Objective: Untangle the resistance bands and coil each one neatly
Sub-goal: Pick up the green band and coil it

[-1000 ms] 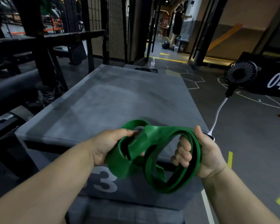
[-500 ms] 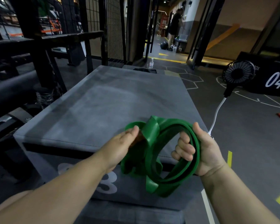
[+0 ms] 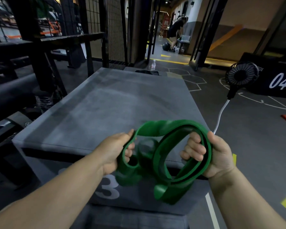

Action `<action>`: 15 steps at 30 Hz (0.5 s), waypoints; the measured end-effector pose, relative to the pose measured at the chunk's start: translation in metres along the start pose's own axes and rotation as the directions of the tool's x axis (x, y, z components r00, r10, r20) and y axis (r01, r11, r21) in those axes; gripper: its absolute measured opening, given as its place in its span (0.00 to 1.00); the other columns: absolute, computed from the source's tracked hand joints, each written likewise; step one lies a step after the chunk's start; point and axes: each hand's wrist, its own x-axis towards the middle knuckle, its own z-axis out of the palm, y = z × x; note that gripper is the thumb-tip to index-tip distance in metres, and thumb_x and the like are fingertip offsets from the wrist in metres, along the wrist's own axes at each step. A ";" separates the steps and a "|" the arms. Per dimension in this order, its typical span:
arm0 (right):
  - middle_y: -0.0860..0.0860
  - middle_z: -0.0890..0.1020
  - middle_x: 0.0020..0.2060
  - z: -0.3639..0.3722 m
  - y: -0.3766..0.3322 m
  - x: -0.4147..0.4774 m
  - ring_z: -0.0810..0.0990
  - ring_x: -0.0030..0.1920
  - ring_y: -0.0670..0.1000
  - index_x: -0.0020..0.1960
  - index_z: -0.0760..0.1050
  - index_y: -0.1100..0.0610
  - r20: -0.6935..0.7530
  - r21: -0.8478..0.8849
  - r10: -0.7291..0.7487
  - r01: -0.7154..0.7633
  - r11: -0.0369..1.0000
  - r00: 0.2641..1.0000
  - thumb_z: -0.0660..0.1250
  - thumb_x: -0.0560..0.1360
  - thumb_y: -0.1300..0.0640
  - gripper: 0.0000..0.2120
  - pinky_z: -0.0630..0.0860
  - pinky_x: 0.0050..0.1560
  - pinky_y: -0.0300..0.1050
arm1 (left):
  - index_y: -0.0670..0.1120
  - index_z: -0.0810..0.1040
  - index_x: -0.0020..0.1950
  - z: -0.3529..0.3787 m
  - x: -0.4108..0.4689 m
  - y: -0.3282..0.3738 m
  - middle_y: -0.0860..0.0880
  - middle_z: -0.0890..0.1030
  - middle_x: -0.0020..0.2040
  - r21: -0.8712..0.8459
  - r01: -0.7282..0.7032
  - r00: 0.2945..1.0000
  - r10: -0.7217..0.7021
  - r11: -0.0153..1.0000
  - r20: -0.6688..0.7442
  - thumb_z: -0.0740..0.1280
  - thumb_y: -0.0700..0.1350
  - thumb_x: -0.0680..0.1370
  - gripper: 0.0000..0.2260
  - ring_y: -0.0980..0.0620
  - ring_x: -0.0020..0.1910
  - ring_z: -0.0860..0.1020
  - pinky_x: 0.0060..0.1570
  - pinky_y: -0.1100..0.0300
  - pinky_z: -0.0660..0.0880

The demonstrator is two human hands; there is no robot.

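A wide green resistance band [image 3: 162, 129] hangs in the air in front of the near edge of a grey padded box [image 3: 106, 104]. It is wound into several loops. My right hand [image 3: 210, 154] grips the stacked layers of the main coil on its right side, fingers curled through the loop. My left hand [image 3: 116, 151] holds a loose twisted loop at the coil's left side, thumb on top and fingers inside it. A folded end of the band droops below the coil.
The box bears a white "3" on its front face. A small black fan [image 3: 241, 76] with a white cable stands on the floor at right, beside a black block marked "04" [image 3: 279, 80]. Black racks [image 3: 40, 47] stand at left. A person bends over far down the corridor.
My left hand let go of the band's left loops, opened, then took hold again on a loose loop. The band has shifted and the main coil looks rounder. My right hand kept its grip.
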 end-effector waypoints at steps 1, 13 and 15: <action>0.57 0.82 0.42 0.003 -0.002 -0.001 0.80 0.40 0.54 0.55 0.73 0.66 0.018 0.002 -0.017 0.017 1.000 1.000 0.58 0.81 0.55 0.14 0.72 0.55 0.51 | 0.46 0.67 0.44 -0.003 0.000 0.001 0.50 0.70 0.30 0.103 -0.010 1.000 0.007 0.995 0.030 0.63 0.59 0.77 0.16 0.58 0.20 0.63 0.18 0.67 0.61; 0.55 0.82 0.37 0.018 -0.014 -0.008 0.69 0.30 0.50 0.51 0.74 0.66 0.074 0.031 -0.027 0.025 0.999 0.997 0.65 0.77 0.57 0.11 0.71 0.45 0.47 | 0.46 0.80 0.45 -0.009 0.002 -0.007 0.54 0.81 0.38 0.510 -0.264 0.962 0.264 0.819 0.073 0.65 0.47 0.79 0.07 0.57 0.40 0.77 0.49 0.62 0.72; 0.53 0.81 0.35 0.018 -0.014 -0.008 0.69 0.30 0.49 0.51 0.74 0.66 0.093 0.018 -0.022 0.020 1.000 0.995 0.65 0.77 0.57 0.11 0.71 0.45 0.47 | 0.45 0.79 0.44 -0.003 -0.003 -0.009 0.50 0.81 0.35 0.309 -0.132 0.988 0.101 0.942 0.114 0.64 0.46 0.79 0.08 0.54 0.35 0.77 0.45 0.59 0.74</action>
